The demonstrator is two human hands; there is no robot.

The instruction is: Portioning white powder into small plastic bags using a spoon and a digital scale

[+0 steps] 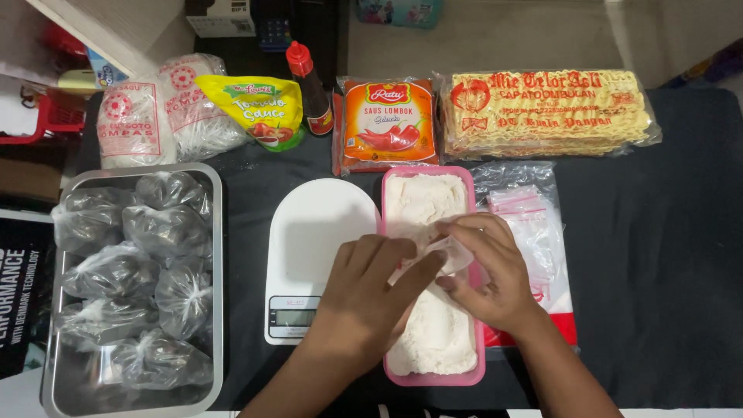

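Both forearms rise from the bottom edge of the head view and meet at the centre. Left hand (364, 298) and right hand (484, 275) pinch a small clear plastic bag (449, 254) between their fingertips, fingers closed on its thin film, holding it just above the pink rectangular tub (473, 232) of white flour-like powder (429, 205). Touching the tub's left side is a white kitchen scale (313, 232), its small display at lower centre. Right of the tub lies a stack of empty zip bags (534, 224), partly under the right wrist. At the left of the frame a steel tray (217, 255) holds knotted bags of dark filling (124, 271). Along the top, from left to right, are two white packets (155, 116), a yellow sauce pouch (259, 108), a red-capped bottle (309, 89), an orange chilli sauce pack (387, 124) and a wide pack of yellow noodles (546, 112).
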